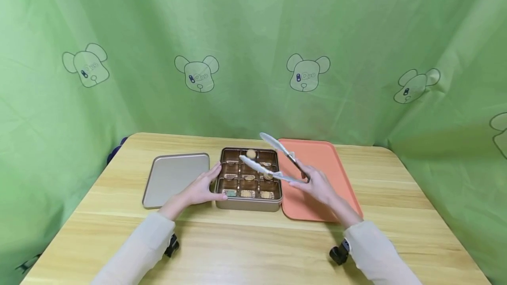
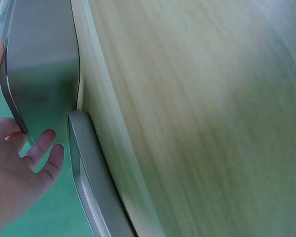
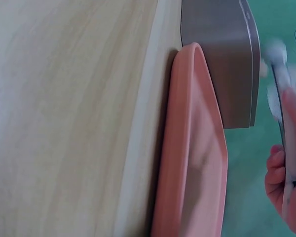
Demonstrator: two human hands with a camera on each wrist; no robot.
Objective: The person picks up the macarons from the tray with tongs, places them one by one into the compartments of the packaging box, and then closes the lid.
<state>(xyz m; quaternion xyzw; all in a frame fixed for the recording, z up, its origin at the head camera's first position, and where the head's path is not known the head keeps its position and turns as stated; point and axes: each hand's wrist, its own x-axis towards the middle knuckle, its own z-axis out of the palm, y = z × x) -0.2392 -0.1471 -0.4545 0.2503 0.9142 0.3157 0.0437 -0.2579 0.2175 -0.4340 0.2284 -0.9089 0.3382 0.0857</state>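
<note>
A rectangular metal tin (image 1: 248, 205) stands mid-table with a brown divided insert, cookies lying in several compartments. My left hand (image 1: 203, 187) rests against its left side, thumb at the near left corner and fingers spread along the left edge. In the left wrist view, some fingers of the left hand (image 2: 24, 163) are loosely bent beside the tin (image 2: 44, 64). My right hand (image 1: 317, 184) grips a pair of tongs (image 1: 292, 158) by the hinge end. The tongs' arms stand apart above the tin, with nothing visible between them. In the right wrist view the tongs (image 3: 281, 79) are blurred.
A grey metal lid (image 1: 174, 177) lies left of the tin. On the right, a coral tray (image 1: 321, 157) lies against the tin, partly under my right hand. The wooden table (image 1: 245, 250) is backed by a green curtain (image 1: 253, 25).
</note>
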